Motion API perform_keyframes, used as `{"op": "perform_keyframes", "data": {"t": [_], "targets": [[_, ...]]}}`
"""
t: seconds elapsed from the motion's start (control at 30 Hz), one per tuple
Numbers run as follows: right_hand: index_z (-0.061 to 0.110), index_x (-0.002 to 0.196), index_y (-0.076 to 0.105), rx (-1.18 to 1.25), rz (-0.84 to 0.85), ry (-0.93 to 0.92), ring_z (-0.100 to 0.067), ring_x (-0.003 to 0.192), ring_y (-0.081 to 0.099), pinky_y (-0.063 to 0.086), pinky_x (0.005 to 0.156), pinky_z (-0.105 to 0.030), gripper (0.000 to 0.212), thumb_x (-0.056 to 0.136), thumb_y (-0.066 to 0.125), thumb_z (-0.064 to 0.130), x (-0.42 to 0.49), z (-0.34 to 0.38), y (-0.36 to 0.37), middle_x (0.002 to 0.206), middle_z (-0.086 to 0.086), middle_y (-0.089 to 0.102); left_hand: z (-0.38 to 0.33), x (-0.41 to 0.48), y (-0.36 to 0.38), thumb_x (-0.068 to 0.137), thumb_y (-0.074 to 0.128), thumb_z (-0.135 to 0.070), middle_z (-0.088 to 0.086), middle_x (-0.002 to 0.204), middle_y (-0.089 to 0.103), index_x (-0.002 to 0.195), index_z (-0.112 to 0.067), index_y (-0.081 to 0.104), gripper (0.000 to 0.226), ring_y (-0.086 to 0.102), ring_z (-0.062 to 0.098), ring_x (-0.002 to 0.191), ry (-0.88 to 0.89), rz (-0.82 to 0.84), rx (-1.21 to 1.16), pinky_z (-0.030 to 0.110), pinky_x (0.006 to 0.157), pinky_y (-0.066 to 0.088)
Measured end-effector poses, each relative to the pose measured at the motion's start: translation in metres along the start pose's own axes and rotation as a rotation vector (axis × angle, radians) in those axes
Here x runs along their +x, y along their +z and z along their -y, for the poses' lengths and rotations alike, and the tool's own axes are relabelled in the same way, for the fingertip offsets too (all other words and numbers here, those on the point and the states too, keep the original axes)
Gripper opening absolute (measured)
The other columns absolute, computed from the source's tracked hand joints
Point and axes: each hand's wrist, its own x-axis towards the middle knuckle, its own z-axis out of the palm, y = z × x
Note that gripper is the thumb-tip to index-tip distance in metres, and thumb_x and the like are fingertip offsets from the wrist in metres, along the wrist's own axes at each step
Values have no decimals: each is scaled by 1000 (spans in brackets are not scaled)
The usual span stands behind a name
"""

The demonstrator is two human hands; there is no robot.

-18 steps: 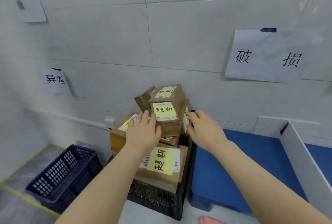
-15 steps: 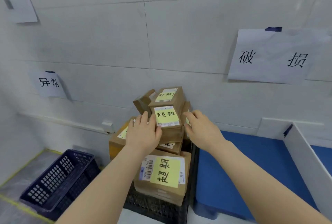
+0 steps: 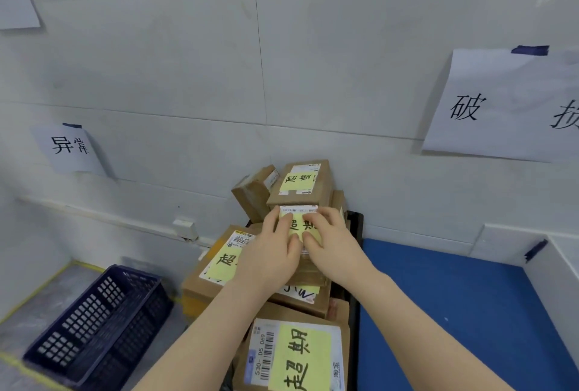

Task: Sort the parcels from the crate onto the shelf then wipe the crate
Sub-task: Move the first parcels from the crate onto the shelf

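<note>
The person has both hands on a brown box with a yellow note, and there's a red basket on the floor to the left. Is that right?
Almost. The basket on the floor to the left is dark blue, not red; the head view shows it. The rest holds: the left hand and the right hand both rest on a brown box with a yellow note.

Both hands (image 3: 302,243) side by side, fingers seemingly flat, arms outstretched
</note>
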Motion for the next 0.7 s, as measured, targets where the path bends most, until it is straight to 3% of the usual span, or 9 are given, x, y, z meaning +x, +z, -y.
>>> {"op": "perform_keyframes", "data": {"t": [0.17,0.47,0.7], "targets": [[25,139,42,103,-4,13,6,117,32,30,96,-14,43,96,41,36,-4,-5,6,146,16,19,0,-3,6,100,33,-37,-6,158,15,146,-23,31,48,56,14,111,-13,-57,-51,36,78,55],[23,137,43,177,-47,-20,2,127,32,34,101,-15,40,97,44,29,-13,-1,2,147,15,19,-4,-10,8,99,37,-32,-7,156,21,143,-21,37,46,57,9,102,9,-164,-75,30,70,55],[26,135,46,153,-149,-96,9,126,30,33,87,2,36,98,43,25,-36,8,-23,145,22,19,-23,-22,2,97,38,-31,-7,157,18,145,-20,36,49,57,7,98,124,-257,-69,20,62,49]]}}
